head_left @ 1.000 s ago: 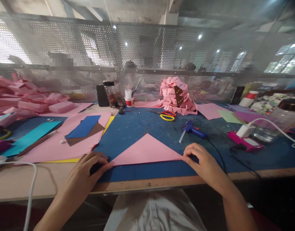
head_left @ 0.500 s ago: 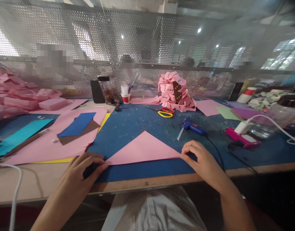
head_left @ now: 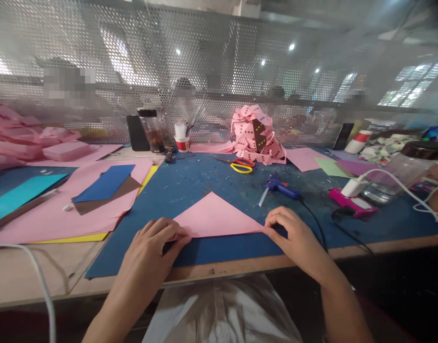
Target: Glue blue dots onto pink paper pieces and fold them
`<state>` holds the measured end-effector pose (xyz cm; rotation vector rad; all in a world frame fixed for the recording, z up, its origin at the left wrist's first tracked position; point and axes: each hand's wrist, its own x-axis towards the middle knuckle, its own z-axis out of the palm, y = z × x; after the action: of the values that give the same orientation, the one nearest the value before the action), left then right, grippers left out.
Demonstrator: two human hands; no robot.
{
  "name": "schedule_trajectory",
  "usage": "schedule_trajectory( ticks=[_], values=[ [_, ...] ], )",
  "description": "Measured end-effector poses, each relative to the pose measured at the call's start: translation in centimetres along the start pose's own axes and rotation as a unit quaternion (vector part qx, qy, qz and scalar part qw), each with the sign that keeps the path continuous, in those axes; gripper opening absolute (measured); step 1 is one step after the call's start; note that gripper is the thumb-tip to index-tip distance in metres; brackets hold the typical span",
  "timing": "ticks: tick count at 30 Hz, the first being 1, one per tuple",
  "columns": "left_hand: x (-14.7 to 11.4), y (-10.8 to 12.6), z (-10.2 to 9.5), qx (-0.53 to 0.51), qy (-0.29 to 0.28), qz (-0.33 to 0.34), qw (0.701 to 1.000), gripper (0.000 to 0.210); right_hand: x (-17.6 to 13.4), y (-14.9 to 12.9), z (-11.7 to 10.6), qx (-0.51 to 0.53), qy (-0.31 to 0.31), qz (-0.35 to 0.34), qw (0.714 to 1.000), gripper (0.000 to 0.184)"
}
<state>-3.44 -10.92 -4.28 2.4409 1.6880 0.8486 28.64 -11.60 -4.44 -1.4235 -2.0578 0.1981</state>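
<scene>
A pink sheet of paper, folded into a triangle, lies on the blue work mat with its peak pointing away from me. My left hand pinches the near folded edge toward its left end, thumb and fingers together, covering that corner. At the right corner, my right hand grips the paper between thumb and fingertips. Beyond the right hand lies a blue hot glue gun with a glue stick in it. Scissors with red and yellow handles rest behind the triangle.
Pink sheets with blue and brown pieces lie at left. A dotted pink paper construction stands at the back before a perforated metal screen. A magenta power strip and a clear jar are at right.
My left hand has moved right along the paper's near edge, from the left corner inward. My right hand keeps hold of the right corner. The view has shifted slightly.
</scene>
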Motion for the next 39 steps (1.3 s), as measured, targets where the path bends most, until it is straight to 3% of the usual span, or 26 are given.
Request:
schedule_trajectory(
  ticks=[7,16,22,28,39],
  values=[
    [0.2,-0.2,0.4,0.000,-0.006,-0.003,1.000,0.020,0.3,-2.1,0.2,-0.062,0.002,-0.001,0.998,0.012],
    [0.2,-0.5,0.7,0.002,-0.005,0.002,1.000,0.021,3.2,-7.5,4.1,-0.017,-0.049,-0.089,0.995,0.008],
    [0.1,-0.3,0.8,0.012,0.002,0.000,1.000,0.019,3.6,-7.9,4.9,-0.029,-0.046,-0.074,0.996,0.006],
    [0.7,1.4,1.4,0.001,-0.005,0.017,1.000,0.017,3.9,-8.1,5.0,-0.048,-0.050,-0.070,0.995,0.006],
    [1.3,2.9,1.8,0.068,0.000,0.036,0.997,0.017,3.8,-8.9,6.2,-0.084,-0.023,-0.037,0.996,0.007]
  ],
)
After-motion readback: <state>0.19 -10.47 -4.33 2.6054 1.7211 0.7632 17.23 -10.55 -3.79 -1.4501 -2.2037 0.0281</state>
